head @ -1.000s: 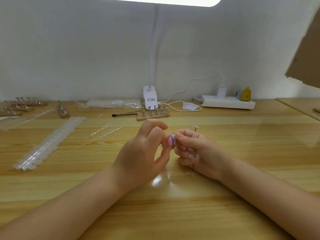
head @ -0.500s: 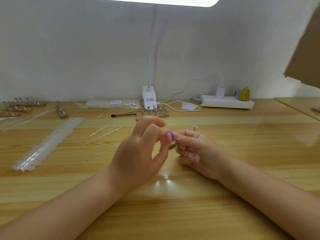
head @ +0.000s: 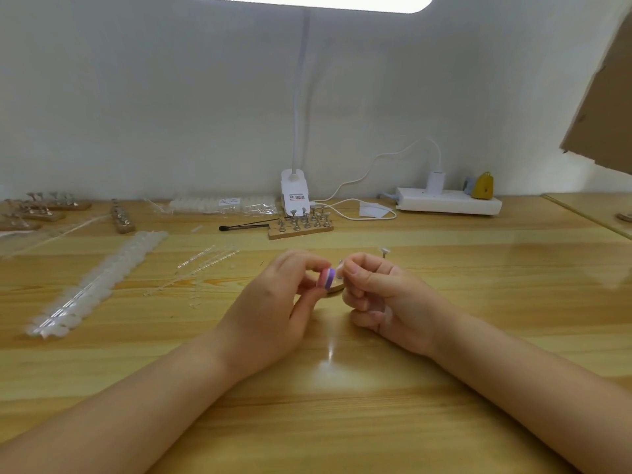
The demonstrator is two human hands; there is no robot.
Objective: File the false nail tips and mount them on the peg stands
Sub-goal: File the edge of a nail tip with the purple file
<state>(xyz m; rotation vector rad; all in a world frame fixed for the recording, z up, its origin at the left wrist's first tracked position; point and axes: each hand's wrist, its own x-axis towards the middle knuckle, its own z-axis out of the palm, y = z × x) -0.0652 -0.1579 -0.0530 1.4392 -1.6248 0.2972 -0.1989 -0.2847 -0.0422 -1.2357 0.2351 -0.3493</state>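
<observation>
Wooden table (head: 444, 268), pale grain, glossy. At its back edge against the wall: white clamp lamp base (head: 294, 193) with gooseneck rising to a lit head at top. White power strip (head: 448, 201) to the right — one white plug adapter (head: 435, 181) seated, cable looping left. Small yellow object (head: 482, 185) just beyond the strip. Brown cardboard (head: 605, 97) — upper right corner.
</observation>
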